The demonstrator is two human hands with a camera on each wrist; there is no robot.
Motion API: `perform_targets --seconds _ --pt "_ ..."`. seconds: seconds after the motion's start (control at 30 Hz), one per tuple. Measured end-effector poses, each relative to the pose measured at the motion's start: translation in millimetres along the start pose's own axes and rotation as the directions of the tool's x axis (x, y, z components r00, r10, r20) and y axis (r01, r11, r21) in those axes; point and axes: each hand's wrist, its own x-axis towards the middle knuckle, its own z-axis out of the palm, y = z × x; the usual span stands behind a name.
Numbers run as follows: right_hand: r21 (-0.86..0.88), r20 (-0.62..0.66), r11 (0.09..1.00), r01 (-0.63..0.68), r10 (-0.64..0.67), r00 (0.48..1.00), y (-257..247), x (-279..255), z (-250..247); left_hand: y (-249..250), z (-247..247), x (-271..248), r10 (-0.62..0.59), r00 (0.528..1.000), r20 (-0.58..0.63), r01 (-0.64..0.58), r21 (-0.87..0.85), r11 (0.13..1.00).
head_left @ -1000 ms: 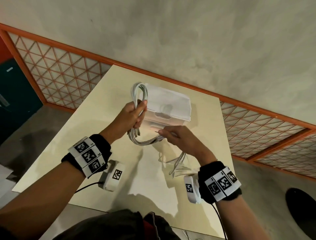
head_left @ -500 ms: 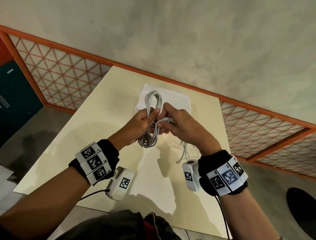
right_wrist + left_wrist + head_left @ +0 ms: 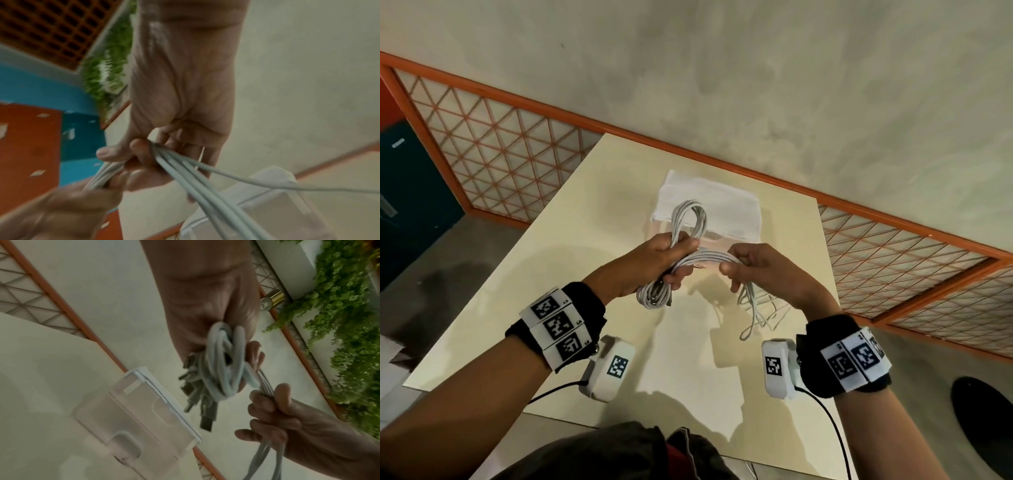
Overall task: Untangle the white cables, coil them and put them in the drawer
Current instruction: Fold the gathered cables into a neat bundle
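Right wrist view blurs cables (image 3: 185,175) and drawer (image 3: 287,211).

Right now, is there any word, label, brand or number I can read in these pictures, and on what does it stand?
No readable words, brands or numbers.
Wristbands: black-and-white square code patterns only; tiny marks beside the left ones are too small to read.
Wrist cameras: one code square each, no text.
Teal cabinet: a small pale label, too small to read.
Cables and plastic drawer box: no print visible.
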Motion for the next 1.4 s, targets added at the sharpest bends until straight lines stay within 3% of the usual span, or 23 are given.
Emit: perform_targets --seconds 0.13,0.23,0.37,0.53,0.67,0.8,0.9,0.97,1.03,1.13,1.23,1.4 --pt "-0.091 -0.025 0.995 0.049 -0.052 0.998 -12 -7 1 -10 -1 -3 -0.091 0.985 0.147 0.097 -0.035 0.995" --pt "-0.194 -0.115 0.977 0.091 -0.115 0.987 -23 -4 6 -8 3 -3 -0.157 0.974 0.166 0.174 -0.094 0.98" --pt "-0.11 -0.174 0.986 0.127 -0.145 0.974 -25 -2 9 1 3 -2 -0.21 0.957 0.202 0.248 -0.189 0.95" --pt "-0.114 -0.214 0.967 0.229 -0.249 0.945 -34 4 16 -3 14 1 -0.226 0.97 0.086 0.225 0.027 0.974" --pt "-0.134 -0.315 0.966 0.219 -0.251 0.915 -35 9 14 1 19 0 -0.222 0.972 0.081 0.22 0.025 0.975" --pt "-0.241 -0.357 0.958 0.154 -0.235 0.904 -33 11 13 1 22 -8 -0.197 0.968 0.153 0.188 0.07 0.98" --pt "-0.3 -0.431 0.951 0.072 -0.202 0.879 -27 13 12 2 24 -11 -0.161 0.98 0.113 0.143 0.152 0.978" --pt "-0.192 -0.431 0.98 0.048 -0.128 0.893 -17 12 7 3 22 -11 -0.122 0.99 0.065 0.111 0.151 0.982" --pt "-0.01 -0.342 0.997 0.078 -0.077 0.936 -2 9 1 6 17 -10 -0.093 0.996 0.003 0.092 0.13 0.987" --pt "0.124 -0.257 0.983 0.133 -0.098 0.962 21 0 3 7 7 -8 -0.073 0.995 -0.068 0.077 0.049 0.996" --pt "0.099 -0.324 0.984 0.149 -0.109 0.94 30 -1 19 3 5 -7 -0.059 0.996 -0.07 0.058 -0.013 0.998" --pt "0.117 -0.532 0.983 0.141 -0.058 0.845 17 9 45 -3 12 -3 0.014 1.0 -0.027 -0.013 0.035 0.999"
